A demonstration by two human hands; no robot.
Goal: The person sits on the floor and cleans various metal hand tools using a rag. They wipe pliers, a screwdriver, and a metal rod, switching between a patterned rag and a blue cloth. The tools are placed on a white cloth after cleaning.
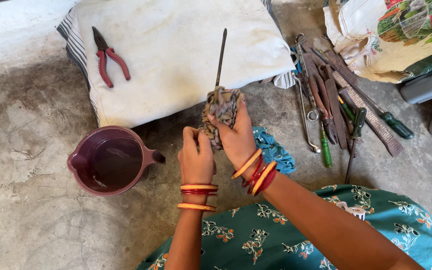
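Both hands, left hand (196,156) and right hand (236,136), grip a rag (222,107) wrapped round a long metal tool (220,56) at centre frame; wiping appears underway, bare shaft exposed above.

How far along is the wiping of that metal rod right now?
Done: hard to say; only the pliers lie on the white cloth. In hand: the right hand wraps a rag round the rod, and the left hand grips its lower end. Left, at a guess: the tools heaped on the floor. A maroon jug of liquid stands near.
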